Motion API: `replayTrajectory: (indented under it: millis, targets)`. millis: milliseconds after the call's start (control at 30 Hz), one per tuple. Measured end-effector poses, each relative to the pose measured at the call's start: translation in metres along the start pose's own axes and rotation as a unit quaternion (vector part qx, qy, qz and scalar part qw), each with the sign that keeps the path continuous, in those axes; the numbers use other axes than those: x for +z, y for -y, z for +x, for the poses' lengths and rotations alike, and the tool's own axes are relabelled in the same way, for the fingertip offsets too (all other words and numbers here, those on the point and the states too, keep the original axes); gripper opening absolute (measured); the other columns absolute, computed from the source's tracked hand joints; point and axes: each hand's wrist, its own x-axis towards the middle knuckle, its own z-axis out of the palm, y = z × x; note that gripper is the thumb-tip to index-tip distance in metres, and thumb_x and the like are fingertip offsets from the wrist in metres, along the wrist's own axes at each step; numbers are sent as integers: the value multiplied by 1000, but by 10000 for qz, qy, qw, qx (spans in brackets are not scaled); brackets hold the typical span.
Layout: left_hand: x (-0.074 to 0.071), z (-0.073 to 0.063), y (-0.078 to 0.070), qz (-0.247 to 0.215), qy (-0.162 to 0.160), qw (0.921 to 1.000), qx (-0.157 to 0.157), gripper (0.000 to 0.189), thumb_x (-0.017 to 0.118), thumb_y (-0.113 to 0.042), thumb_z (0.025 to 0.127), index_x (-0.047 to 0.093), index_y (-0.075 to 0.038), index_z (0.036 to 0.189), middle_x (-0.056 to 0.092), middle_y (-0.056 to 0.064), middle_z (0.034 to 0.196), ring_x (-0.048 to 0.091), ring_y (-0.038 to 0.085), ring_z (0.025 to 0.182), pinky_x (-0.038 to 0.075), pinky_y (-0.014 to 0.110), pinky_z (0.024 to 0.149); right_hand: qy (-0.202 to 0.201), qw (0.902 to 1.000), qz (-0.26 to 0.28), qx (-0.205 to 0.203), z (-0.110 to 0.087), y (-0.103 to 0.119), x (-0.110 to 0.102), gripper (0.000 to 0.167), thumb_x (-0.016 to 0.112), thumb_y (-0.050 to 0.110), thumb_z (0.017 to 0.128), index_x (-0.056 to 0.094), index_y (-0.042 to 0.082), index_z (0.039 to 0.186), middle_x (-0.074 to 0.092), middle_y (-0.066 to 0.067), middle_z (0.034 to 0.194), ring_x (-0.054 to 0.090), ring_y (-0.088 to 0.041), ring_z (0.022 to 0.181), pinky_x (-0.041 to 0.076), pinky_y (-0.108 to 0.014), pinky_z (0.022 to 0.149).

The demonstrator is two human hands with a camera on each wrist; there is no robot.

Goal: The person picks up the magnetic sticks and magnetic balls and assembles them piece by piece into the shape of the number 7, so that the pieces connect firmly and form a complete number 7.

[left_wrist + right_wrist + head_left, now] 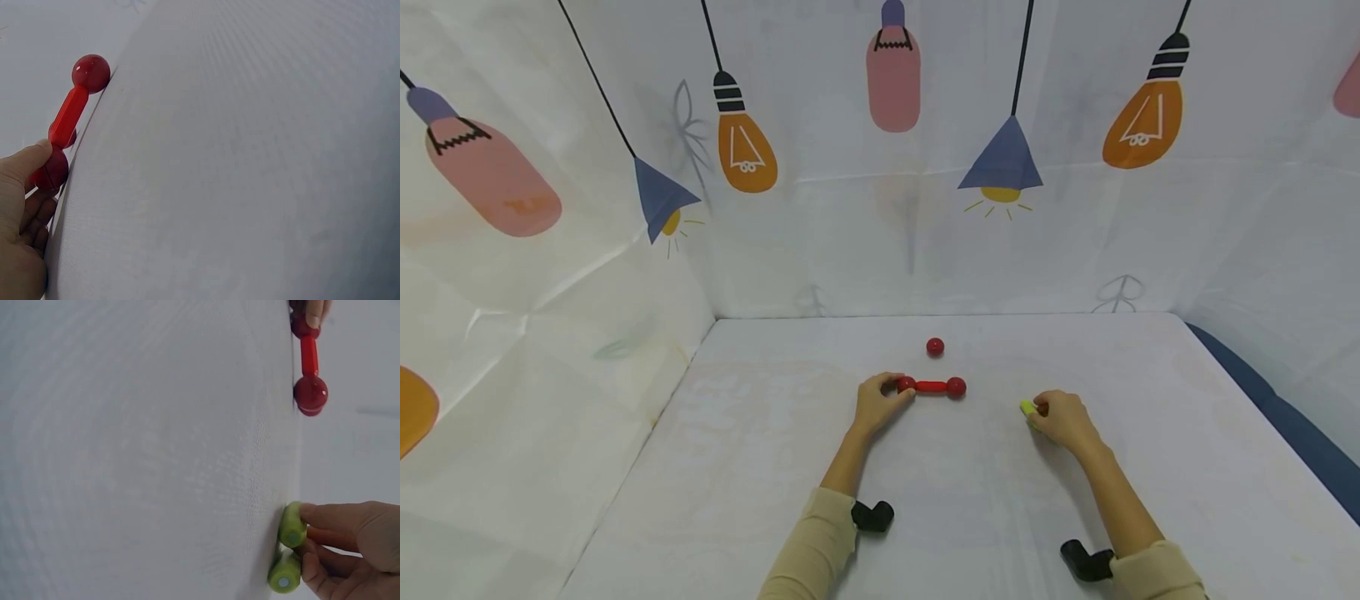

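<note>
Two red balls are joined by a short red rod (932, 387) on the white table, forming a dumbbell shape. My left hand (876, 406) grips the left ball (53, 170) between thumb and fingers. At the other end, the right ball (956, 387) stands free of any hand. To the right, my right hand (1070, 421) pinches a yellow-green rod (292, 525) close over the tabletop. Just below it in the right wrist view is a second yellow-green rod (285, 574) with a pale round end, its side against the fingers.
Behind the dumbbell shape lies a loose red ball (935, 347). The white table (970, 492) meets a white sheet (850, 242) printed with lamps at the back and left. Black wrist mounts (872, 517) stick out from both sleeves.
</note>
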Motion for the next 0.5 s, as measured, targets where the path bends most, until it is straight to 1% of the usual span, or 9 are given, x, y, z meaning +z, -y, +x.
replayTrajectory:
  millis: [67,100,167,300,367,500]
  targets:
    - [0,0,0,5,-14,10000,29,36,72,-21,81,67,0,109,67,13,107,59,27,104,45,43,95,-34,10000,70,-18,-2,0,-1,31,66,5,81,60,-18,101,65,-25,88,63,-35,80,54,-42,69]
    - [0,0,0,7,-9,10000,14,36,73,-21,81,67,0,110,67,13,107,59,27,104,45,43,95,-5,9999,148,-10,-3,0,-2,32,64,5,82,59,-18,103,65,-26,90,63,-37,82,53,-45,72]
    - [0,0,0,20,6,10000,0,36,72,-21,81,67,0,110,67,13,107,59,26,103,46,43,94,-181,9997,141,-83,-4,-2,-2,29,61,3,83,59,-18,103,65,-26,89,61,-38,82,52,-47,71]
    - [0,0,2,56,13,10000,13,35,72,-21,82,67,0,110,67,13,107,59,26,102,46,43,93,-582,9982,-14,-156,-4,-7,-3,26,60,0,83,59,-19,101,62,-29,90,58,-42,85,50,-51,73]
    - [1,0,2,72,11,10000,35,35,72,-21,82,67,0,110,67,13,107,59,26,102,47,43,92,-618,9981,-53,-32,-3,-9,-4,27,61,0,83,59,-19,102,60,-32,93,56,-46,89,49,-53,76]
    - [0,0,1,92,7,10000,33,36,72,-22,82,67,-1,110,67,12,107,59,26,102,47,42,93,-378,9983,131,423,-3,-14,-8,35,64,7,82,57,-18,106,59,-35,101,54,-50,96,48,-55,79]
